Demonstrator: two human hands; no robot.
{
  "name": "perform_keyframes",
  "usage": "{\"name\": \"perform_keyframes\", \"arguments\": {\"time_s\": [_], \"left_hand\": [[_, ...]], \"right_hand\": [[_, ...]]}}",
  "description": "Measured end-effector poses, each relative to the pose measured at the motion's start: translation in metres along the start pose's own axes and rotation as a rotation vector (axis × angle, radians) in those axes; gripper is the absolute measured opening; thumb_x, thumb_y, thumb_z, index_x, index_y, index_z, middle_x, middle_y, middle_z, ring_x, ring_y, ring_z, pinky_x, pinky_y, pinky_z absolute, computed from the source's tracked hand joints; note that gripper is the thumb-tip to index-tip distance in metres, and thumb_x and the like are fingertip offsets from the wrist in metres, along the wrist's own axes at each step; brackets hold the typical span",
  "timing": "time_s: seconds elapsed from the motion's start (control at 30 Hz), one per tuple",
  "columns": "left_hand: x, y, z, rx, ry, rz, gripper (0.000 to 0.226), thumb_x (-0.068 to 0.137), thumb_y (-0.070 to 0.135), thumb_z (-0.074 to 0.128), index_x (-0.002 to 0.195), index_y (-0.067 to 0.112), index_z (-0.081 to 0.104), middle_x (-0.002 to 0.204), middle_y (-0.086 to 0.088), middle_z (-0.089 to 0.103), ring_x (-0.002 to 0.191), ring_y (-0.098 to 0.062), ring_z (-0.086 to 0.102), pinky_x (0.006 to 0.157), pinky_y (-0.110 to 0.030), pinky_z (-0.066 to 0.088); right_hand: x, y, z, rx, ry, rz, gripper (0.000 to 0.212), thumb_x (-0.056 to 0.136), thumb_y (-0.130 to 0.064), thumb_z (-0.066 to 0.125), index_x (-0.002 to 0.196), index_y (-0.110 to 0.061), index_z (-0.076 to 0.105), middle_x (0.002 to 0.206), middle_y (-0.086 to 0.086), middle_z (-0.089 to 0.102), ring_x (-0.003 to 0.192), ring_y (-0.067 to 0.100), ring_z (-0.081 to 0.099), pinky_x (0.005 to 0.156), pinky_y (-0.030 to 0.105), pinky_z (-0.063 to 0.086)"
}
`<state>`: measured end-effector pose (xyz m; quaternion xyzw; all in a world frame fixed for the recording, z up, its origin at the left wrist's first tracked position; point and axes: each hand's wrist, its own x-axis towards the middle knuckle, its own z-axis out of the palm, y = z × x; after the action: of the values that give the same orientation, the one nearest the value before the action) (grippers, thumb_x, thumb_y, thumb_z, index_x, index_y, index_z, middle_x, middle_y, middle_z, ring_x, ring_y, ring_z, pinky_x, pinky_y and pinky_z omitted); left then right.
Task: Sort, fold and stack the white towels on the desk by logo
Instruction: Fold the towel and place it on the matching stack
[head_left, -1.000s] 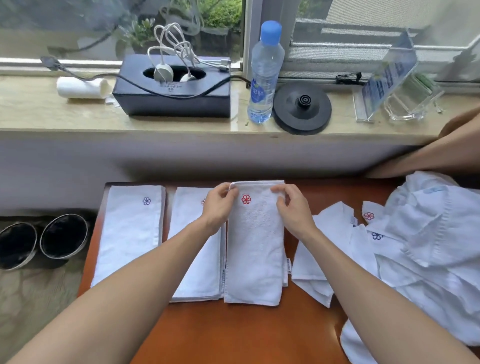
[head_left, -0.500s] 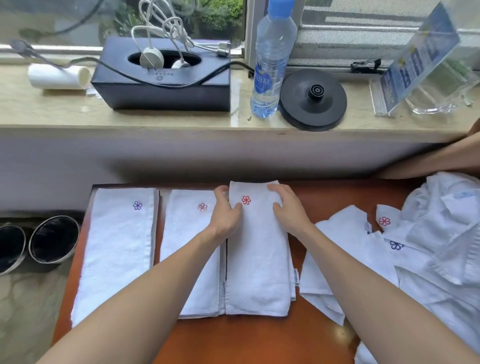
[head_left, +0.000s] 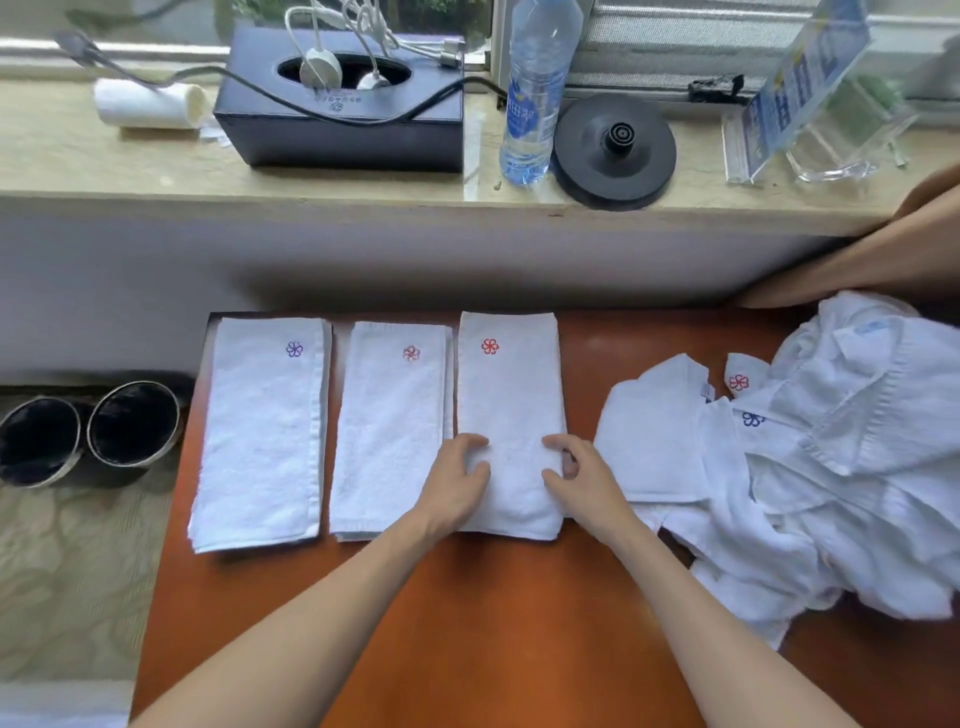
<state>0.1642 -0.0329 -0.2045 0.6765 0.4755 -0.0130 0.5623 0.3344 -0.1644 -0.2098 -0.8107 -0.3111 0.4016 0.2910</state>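
Note:
Three folded white towels lie side by side on the orange-brown desk (head_left: 519, 623). The left towel (head_left: 260, 436) bears a purple flower logo. The middle one (head_left: 387, 431) and the right one (head_left: 506, 395) bear red logos. My left hand (head_left: 457, 483) presses on the near left side of the right towel. My right hand (head_left: 582, 480) presses on its near right side, fingers lightly bent. An unfolded heap of white towels (head_left: 810, 467) with red and blue logos covers the desk's right part.
Behind the desk runs a stone sill with a black box (head_left: 343, 104) holding cables, a water bottle (head_left: 535, 93), a black kettle base (head_left: 615, 150) and an acrylic sign holder (head_left: 800, 98). Two dark bins (head_left: 88, 431) stand on the floor at left. Another person's arm (head_left: 857, 265) reaches in at right.
Both hands have slid from the far end of the right red-logo towel down along its sides to the near end. The camera has tipped downward.

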Motion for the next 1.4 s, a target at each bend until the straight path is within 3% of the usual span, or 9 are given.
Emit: {"name": "perform_keyframes", "arguments": {"time_s": [0.1,0.3,0.53,0.67,0.8,0.97,1.13,1.27,1.4], "left_hand": [[-0.012,-0.006,0.004,0.019,-0.014,-0.004,0.047,0.1,0.012,0.053,0.147,0.015,0.048,0.15,0.001,0.046,0.14,-0.014,0.042,0.108,-0.016,0.027],[-0.014,-0.002,0.002,0.111,-0.103,0.012,0.057,0.1,0.015,0.051,0.155,0.017,0.036,0.157,-0.002,0.033,0.146,-0.017,0.034,0.112,-0.021,0.024],[-0.031,-0.005,0.009,0.251,-0.233,0.027,0.072,0.097,0.02,0.053,0.161,0.024,0.019,0.16,0.0,0.012,0.142,-0.024,0.037,0.113,-0.034,0.035],[-0.025,0.004,0.009,0.084,-0.056,0.03,0.053,0.096,0.01,0.054,0.147,0.02,0.046,0.147,-0.003,0.039,0.134,-0.022,0.047,0.108,-0.03,0.039],[0.012,0.024,-0.008,-0.062,0.028,0.0,0.049,0.093,0.009,0.053,0.139,0.026,0.054,0.144,-0.001,0.051,0.104,-0.011,0.061,0.078,-0.021,0.049],[0.069,0.047,-0.024,-0.111,0.097,0.036,0.047,0.095,0.008,0.053,0.139,0.024,0.057,0.143,0.0,0.054,0.127,-0.022,0.055,0.104,-0.035,0.05],[0.111,0.058,-0.029,-0.069,0.125,0.108,0.051,0.096,0.008,0.055,0.146,0.018,0.053,0.152,0.0,0.045,0.138,-0.019,0.047,0.115,-0.034,0.041],[0.119,0.053,-0.031,-0.028,0.097,0.129,0.065,0.093,0.004,0.052,0.155,0.022,0.042,0.158,0.005,0.035,0.14,-0.011,0.037,0.108,-0.021,0.032],[0.119,0.055,-0.035,-0.074,0.037,0.104,0.071,0.091,-0.002,0.05,0.157,0.02,0.037,0.162,0.001,0.033,0.149,-0.018,0.033,0.117,-0.029,0.032]], "right_hand": [[-0.022,0.01,0.004,-0.068,-0.087,-0.017,0.048,0.09,-0.013,0.065,0.134,-0.03,0.058,0.12,-0.022,0.046,0.096,-0.006,0.054,0.083,0.008,0.042],[-0.021,0.003,0.0,-0.079,-0.049,-0.003,0.054,0.086,0.004,0.053,0.134,-0.019,0.062,0.124,-0.011,0.052,0.1,-0.001,0.051,0.098,0.02,0.042],[-0.034,0.0,0.008,-0.056,-0.014,0.02,0.052,0.089,0.007,0.051,0.135,-0.015,0.061,0.133,-0.005,0.048,0.121,0.006,0.048,0.096,0.01,0.033],[-0.027,-0.005,0.003,-0.057,-0.043,0.023,0.046,0.094,-0.005,0.056,0.138,-0.017,0.059,0.132,-0.004,0.047,0.117,0.01,0.051,0.093,0.014,0.035],[0.009,-0.02,-0.009,0.007,-0.018,0.028,0.042,0.096,-0.011,0.055,0.137,-0.02,0.06,0.132,0.0,0.05,0.108,0.008,0.053,0.092,0.016,0.037],[0.064,-0.044,-0.014,0.024,0.015,-0.052,0.042,0.097,-0.009,0.056,0.138,-0.017,0.06,0.141,0.001,0.051,0.131,0.014,0.05,0.106,0.02,0.033],[0.109,-0.054,-0.014,0.005,0.076,-0.131,0.047,0.098,-0.004,0.051,0.145,-0.01,0.056,0.149,0.001,0.048,0.141,0.016,0.045,0.103,0.014,0.031],[0.121,-0.05,-0.019,-0.057,0.033,-0.152,0.057,0.098,0.0,0.042,0.154,-0.013,0.046,0.163,0.003,0.034,0.151,0.017,0.033,0.121,0.035,0.031],[0.124,-0.047,-0.023,-0.071,0.004,-0.151,0.059,0.096,0.001,0.046,0.153,-0.014,0.047,0.161,0.003,0.037,0.148,0.017,0.036,0.12,0.034,0.032]]}}
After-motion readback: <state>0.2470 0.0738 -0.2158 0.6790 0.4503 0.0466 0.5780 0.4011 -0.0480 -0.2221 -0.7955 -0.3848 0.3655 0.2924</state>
